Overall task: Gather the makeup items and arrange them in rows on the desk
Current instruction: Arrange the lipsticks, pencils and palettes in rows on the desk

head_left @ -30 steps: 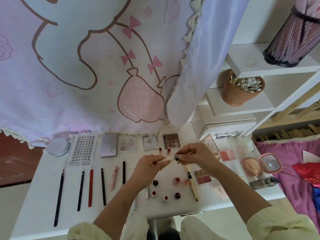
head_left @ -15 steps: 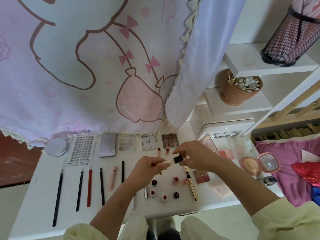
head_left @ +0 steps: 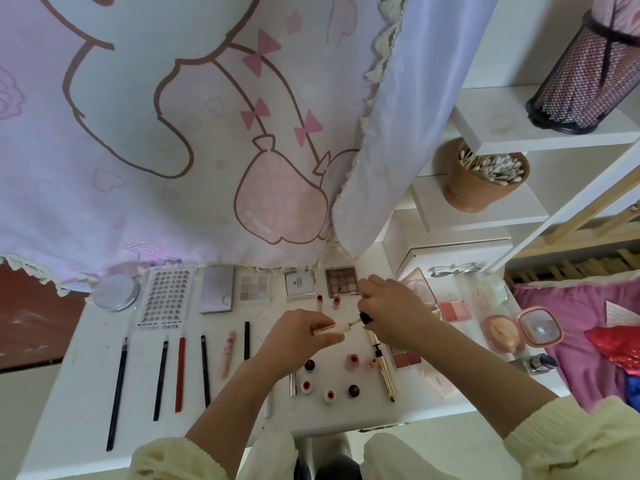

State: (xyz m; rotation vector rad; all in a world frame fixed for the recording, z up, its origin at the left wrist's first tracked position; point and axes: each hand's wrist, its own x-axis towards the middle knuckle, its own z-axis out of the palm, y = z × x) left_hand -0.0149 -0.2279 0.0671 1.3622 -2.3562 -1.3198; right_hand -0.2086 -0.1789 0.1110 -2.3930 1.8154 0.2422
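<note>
- Pale pink lip-gloss tube (head_left: pixel 334 329): held level in the air above the middle of the white tabletop (head_left: pixel 69 393), not yet set in any row. Judged reason: it lies sideways so that its mouth faces the glossy black cap (head_left: pixel 365 318). The tip of the cap's thin wand stands at or just inside the mouth; how deep cannot be told.
- Left hand (head_left: pixel 304 332): grip narrow, fingers and thumb curled round the rear of the tube, steadying it.
- Right hand (head_left: pixel 394 317): grip narrow, fingertips pinching the black cap. The hand arches over it, so the single fingers are partly hidden.
- Step in hand, as judged: closing the tube before it is placed.
- Directly below the hands: small upright lipsticks with red tops (head_left: pixel 352 361) stand in two loose lines. A slim gold tube (head_left: pixel 384 372) lies just beside them on the right.
- To the left: thin pencils, among them a red pencil (head_left: pixel 180 374), lie parallel and apart in one row.
- At the back edge: flat cases lie side by side, from a clear lash tray (head_left: pixel 166 299) to a brown eyeshadow palette (head_left: pixel 341 281), a row that looks finished.
- To the right: a pink blush palette (head_left: pixel 453 310) and an open pink mirror compact (head_left: pixel 538 329) lie unaligned, judged yet to be arranged.
</note>
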